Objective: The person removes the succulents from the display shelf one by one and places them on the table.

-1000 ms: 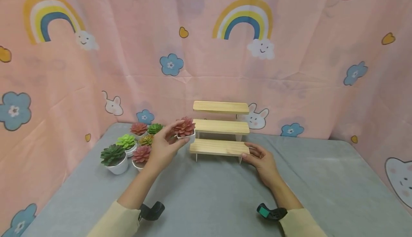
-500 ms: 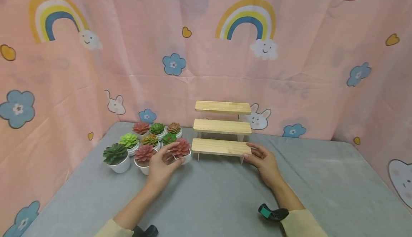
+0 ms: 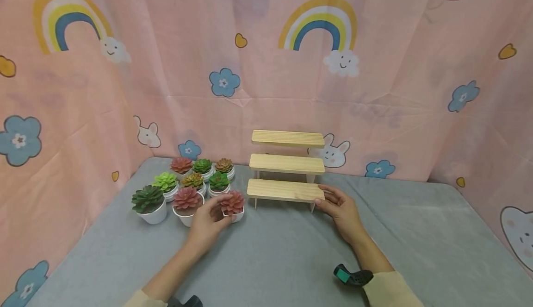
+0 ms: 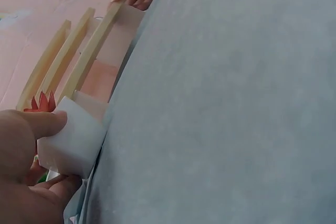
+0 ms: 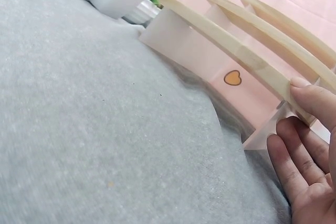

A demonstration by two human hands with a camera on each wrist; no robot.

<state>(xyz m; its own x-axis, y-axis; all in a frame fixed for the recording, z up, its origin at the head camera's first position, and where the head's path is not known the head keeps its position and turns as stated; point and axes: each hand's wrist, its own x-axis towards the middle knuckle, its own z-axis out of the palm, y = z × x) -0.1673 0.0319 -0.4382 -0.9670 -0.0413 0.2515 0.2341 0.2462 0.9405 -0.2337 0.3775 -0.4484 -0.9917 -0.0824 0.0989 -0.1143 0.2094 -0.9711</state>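
Note:
My left hand [image 3: 205, 226] holds a red artificial succulent [image 3: 232, 202] in a white square pot [image 4: 76, 137], thumb on one side and fingers on the other. The pot is at or close to the tabletop; whether it touches is unclear. Just right of it stands a three-step wooden display stand [image 3: 286, 190] on pale supports. At the stand's right end, my right hand [image 3: 343, 214] grips the lowest step, the thumb on the board [image 5: 252, 69] and the fingers by the support underneath.
Left of the left hand, several potted succulents stand close together, among them a dark green one [image 3: 147, 199], a pink-red one [image 3: 187, 198] and a green one [image 3: 219, 182]. A grey cloth [image 3: 283, 251] covers the table. Behind hangs a pink printed curtain [image 3: 266, 98].
My left hand has brought the red succulent from beside the stand's middle step down and toward me, left of the lowest step. The right hand keeps its grip on the stand.

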